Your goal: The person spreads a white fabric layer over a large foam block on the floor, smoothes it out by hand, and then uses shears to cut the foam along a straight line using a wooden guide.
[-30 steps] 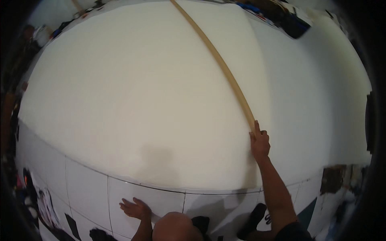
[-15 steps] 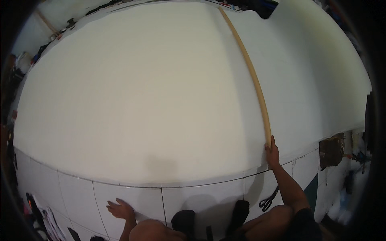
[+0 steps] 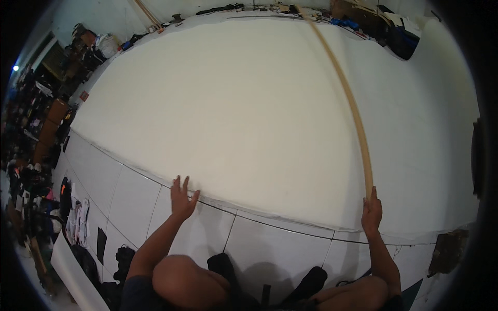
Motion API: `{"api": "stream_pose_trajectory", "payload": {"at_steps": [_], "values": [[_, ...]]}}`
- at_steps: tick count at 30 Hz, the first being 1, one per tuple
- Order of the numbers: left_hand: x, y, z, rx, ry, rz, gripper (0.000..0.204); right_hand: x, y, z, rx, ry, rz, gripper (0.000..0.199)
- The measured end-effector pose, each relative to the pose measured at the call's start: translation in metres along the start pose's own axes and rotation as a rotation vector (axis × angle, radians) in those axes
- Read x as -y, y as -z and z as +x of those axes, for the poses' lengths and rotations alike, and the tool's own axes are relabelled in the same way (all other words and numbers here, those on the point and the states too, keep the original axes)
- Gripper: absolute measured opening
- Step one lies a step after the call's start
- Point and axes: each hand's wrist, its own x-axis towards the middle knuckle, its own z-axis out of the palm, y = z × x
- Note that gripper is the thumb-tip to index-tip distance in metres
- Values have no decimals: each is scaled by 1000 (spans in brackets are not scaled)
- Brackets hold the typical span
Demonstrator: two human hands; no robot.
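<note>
A very large cream-white sheet (image 3: 223, 114) lies spread over the tiled floor. My right hand (image 3: 372, 213) is closed around the near end of a long, pale wooden stick (image 3: 348, 93). The stick runs away from me across the right part of the sheet, its far end beyond the sheet's far edge. At the sheet's near edge, my left hand (image 3: 182, 201) holds nothing, with its fingers spread. Whether its fingertips touch the sheet or hover over it, I cannot tell.
White floor tiles (image 3: 137, 184) border the near side. Dark-handled scissors (image 3: 344, 283) show partly beside my right leg. A brown block (image 3: 447, 251) stands at the right, a white roll (image 3: 78, 274) at the lower left. Clutter (image 3: 49, 116) lines the left side.
My left hand has moved forward and right, from above the tiles to the sheet's near edge. The view has tilted up and turned left. My right hand still grips the stick.
</note>
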Motion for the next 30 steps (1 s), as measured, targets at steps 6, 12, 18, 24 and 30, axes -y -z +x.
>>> {"api": "stream_pose_trajectory", "payload": {"at_steps": [6, 12, 18, 24, 30], "values": [[-26, -69, -2, 102, 157, -61, 80, 29, -1, -11, 200, 292, -240, 56], [-15, -66, -15, -12, 96, -272, 73, 63, -3, -47, 316, 588, -244, 53], [57, -78, -1, -468, 970, -980, 68, 110, 1, -65, 484, 727, -110, 58], [66, -76, 30, -294, 1052, -1400, 51, 116, 20, -60, 455, 728, -177, 57], [81, -77, 7, -345, 1015, -1619, 30, 120, 17, -55, 357, 725, -143, 55]]}}
